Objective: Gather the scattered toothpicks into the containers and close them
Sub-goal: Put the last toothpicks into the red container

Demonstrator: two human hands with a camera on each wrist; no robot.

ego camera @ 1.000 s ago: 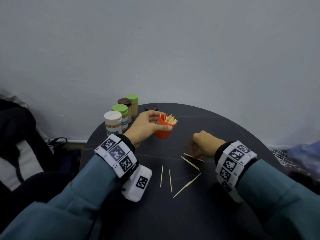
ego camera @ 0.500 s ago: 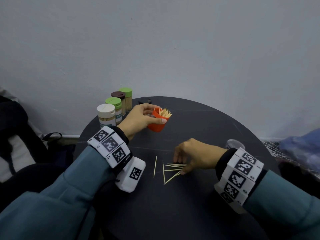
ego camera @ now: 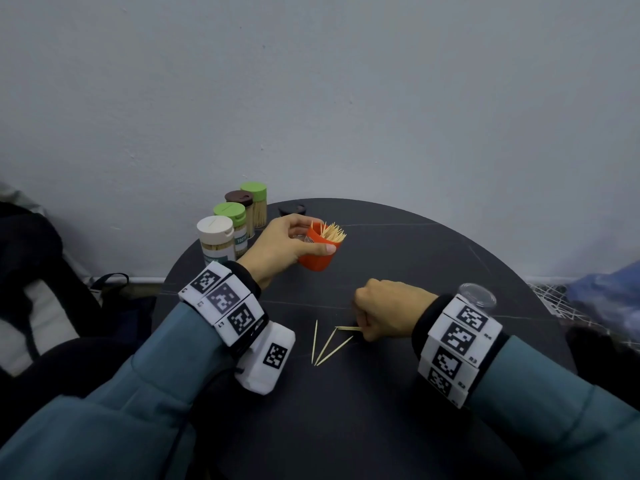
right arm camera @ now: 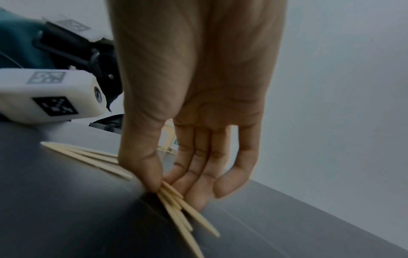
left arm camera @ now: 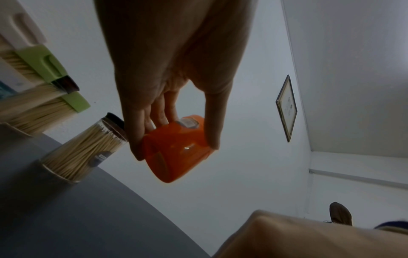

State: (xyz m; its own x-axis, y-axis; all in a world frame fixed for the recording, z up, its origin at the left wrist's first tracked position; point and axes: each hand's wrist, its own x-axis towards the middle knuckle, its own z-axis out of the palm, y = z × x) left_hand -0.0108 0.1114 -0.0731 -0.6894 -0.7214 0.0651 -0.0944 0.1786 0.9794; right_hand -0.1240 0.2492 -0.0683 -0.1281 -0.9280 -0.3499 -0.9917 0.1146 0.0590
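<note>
- A few loose toothpicks lie on the near middle of the dark tabletop, fanned out just left of the right hand.
- The right hand's fingers and thumb pinch a small bundle of toothpicks against the tabletop; the bundle is gathered but not yet lifted.
- The left hand grips the orange container at the far left, tilted toward the right, its fingers and thumb curled round it. It is open and bristling with toothpicks, so it looks partly filled.
- Four jars stand capped beyond it: a white-lidded jar, two green-lidded ones and a brown-lidded one; these appear done.
- A dark lid lies at the far edge, and a clear cap sits by the right wrist.
- Left, by judgement: dropping in the pinched bundle, collecting the last few, and closing the orange container.
- Writing: one jar's label reads "TOOTH…", the rest cut off; the wrist bands carry square black-and-white code markers.
</note>
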